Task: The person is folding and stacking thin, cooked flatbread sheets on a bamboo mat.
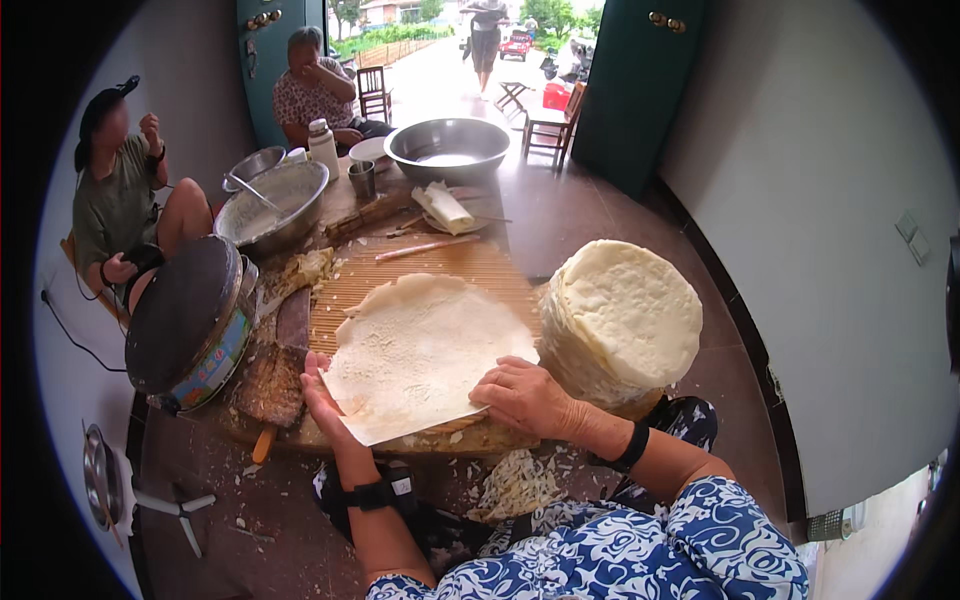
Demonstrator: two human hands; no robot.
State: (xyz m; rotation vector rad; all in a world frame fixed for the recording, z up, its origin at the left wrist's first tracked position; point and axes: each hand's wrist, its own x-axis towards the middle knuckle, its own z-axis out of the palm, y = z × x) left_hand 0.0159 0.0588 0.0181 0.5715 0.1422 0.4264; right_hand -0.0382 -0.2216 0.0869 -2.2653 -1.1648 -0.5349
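Note:
A thin, pale round flatbread (pixel 430 350) lies on a slatted wooden mat (pixel 345 265) before me, its near edge straight and slightly raised. My left hand (pixel 326 405) is at its left edge, fingers along the side and partly hidden by the sheet. My right hand (pixel 527 398) pinches the near right edge, knuckles up. Right of the mat rises a tall stack of flatbreads (pixel 628 315). A round griddle (pixel 185 310) with a dark top is at the left, beside a brown, crusted flat piece (pixel 270 385) and an orange handle (pixel 264 444).
Beyond the mat are a thin rod (pixel 427 248), a rolled flatbread (pixel 446 207), a wide metal basin (pixel 447 150) and a batter bowl (pixel 270 207) with a spoon. Two people sit at the far left; another stands outside the doorway. Scraps (pixel 515 485) lie below the table's near edge.

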